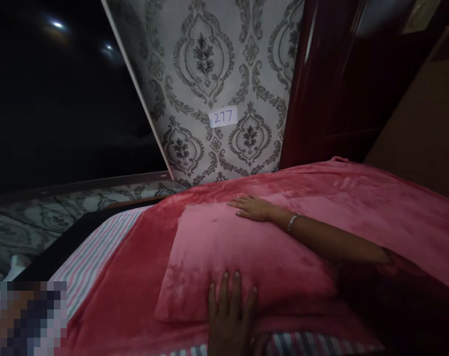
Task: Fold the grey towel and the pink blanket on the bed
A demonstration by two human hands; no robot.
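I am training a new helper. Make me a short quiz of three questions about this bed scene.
1. True or false: both hands lie flat on the pink pillow.
2. What does the right hand wear at the wrist?
A. a watch B. a metal bangle C. a glove
3. What number is on the paper label on the wall?

Key:
1. True; the left hand presses the near edge, the right hand the far edge.
2. B, the bangle.
3. 277.
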